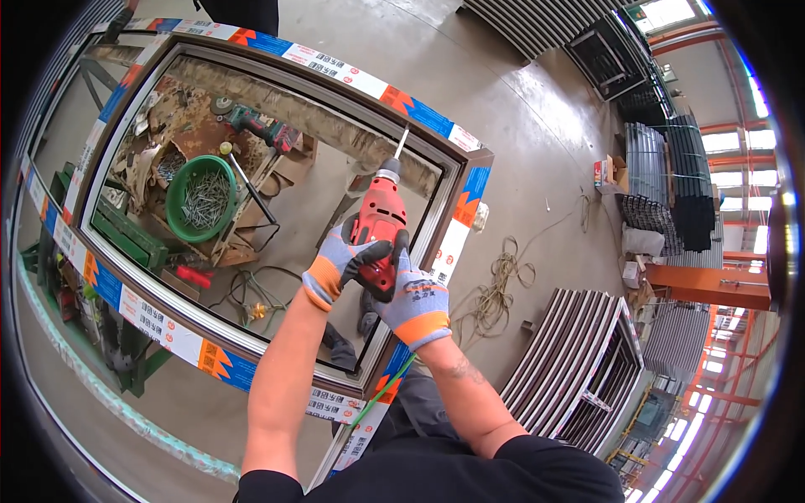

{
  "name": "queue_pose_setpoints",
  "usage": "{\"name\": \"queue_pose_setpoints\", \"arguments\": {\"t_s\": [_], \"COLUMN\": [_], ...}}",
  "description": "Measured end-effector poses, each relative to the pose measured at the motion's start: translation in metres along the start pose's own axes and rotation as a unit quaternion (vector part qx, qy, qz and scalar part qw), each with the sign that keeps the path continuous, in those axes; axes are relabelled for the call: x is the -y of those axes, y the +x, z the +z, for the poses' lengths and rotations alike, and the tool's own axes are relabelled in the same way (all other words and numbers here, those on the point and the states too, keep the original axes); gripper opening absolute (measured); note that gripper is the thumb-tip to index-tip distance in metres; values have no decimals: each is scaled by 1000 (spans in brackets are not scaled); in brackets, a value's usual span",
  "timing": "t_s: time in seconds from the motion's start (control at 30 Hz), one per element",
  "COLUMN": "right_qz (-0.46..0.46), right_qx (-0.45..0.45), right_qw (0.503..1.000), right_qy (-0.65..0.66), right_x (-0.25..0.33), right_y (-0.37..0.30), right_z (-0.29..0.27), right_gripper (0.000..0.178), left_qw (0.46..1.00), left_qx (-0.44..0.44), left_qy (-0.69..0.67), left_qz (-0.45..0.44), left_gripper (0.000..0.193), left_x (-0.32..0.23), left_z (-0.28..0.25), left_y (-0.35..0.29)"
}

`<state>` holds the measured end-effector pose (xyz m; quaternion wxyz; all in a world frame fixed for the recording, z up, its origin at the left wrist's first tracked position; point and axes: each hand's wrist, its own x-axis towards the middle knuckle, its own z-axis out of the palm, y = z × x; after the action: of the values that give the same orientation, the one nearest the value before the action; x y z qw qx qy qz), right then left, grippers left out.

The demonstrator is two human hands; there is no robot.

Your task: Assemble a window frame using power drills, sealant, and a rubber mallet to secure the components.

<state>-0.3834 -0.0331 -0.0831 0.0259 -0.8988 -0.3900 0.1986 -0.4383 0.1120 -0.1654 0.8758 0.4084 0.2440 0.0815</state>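
Note:
Both my hands wear grey gloves with black fingertips and orange cuffs, and they grip a red power drill point(381, 215). My left hand point(340, 261) is wrapped around the drill's left side. My right hand point(414, 295) closes on its rear and right side; the trigger is hidden. The drill's long thin bit point(402, 144) points away from me at the far rail of a large rectangular window frame point(345, 80). Whether its tip touches the rail, I cannot tell. Printed white, blue and orange tape covers the frame's outer faces. A green cord point(384, 389) runs below my right wrist.
Through the frame show a green bowl point(173, 204) of screws, a teal-and-black power tool point(262, 126) and a cluttered bench point(180, 94). Coiled cord point(506, 281) lies on the floor at right, near stacked frame profiles point(563, 348). Another person's dark clothing point(243, 12) shows at the far edge.

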Motion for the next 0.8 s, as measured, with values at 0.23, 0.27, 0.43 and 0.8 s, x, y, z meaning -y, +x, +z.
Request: {"name": "queue_pose_setpoints", "arguments": {"t_s": [0.23, 0.27, 0.43, 0.8], "right_qz": [29, 33, 40, -81], "right_qx": [55, 61, 47, 60], "right_qw": [998, 998, 998, 995], "right_qy": [-7, -2, -2, -24], "right_x": [7, 7, 15, 49], "right_y": [4, 4, 3, -59], "right_z": [-4, -5, -11, -22], "right_gripper": [93, 94, 94, 98], "left_qw": [1000, 999, 999, 994], "left_qx": [8, 14, 21, -94], "left_qy": [20, 31, 18, -17], "left_qz": [8, 24, 31, 52], "left_gripper": [59, 53, 55, 70], "left_x": [1, 0, -3, -6], "left_z": [-8, -6, -7, -10], "left_y": [-2, -1, 1, -107]}}
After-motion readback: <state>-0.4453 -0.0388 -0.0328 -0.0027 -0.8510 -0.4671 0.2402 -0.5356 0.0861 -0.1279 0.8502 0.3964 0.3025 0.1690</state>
